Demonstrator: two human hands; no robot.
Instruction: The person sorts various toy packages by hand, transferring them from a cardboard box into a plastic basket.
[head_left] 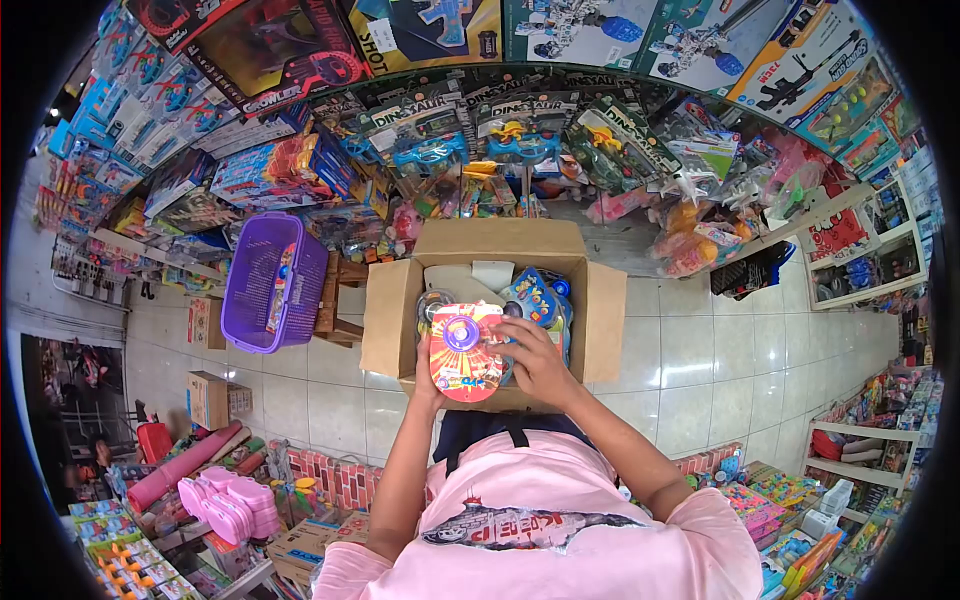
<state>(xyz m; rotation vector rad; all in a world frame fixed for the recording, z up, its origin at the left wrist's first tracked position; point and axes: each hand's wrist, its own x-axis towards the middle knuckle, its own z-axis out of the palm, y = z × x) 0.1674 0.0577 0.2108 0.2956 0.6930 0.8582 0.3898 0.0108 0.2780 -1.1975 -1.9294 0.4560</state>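
Note:
A red and yellow carded yo-yo (462,375) with a purple disc in its middle is held above an open cardboard box. My left hand (426,378) is closed on the card's left edge, its fingers partly hidden behind it. My right hand (540,365) reaches in from the right with fingers apart, the fingertips touching the card's right side. Under my hands, the cardboard box (500,238) has its flaps folded out. Inside it lie a blue carded toy (535,295) with yellow lettering and other packaged pieces, partly covered by my hands.
Left of the box, a purple basket (265,325) holding a few packaged toys rests by a brown wooden stool (340,300). Shelves of dinosaur toy packs (525,140) and boxed toys line the far side. Pink cases (228,505) and a low brick-patterned edge (330,475) are nearer me.

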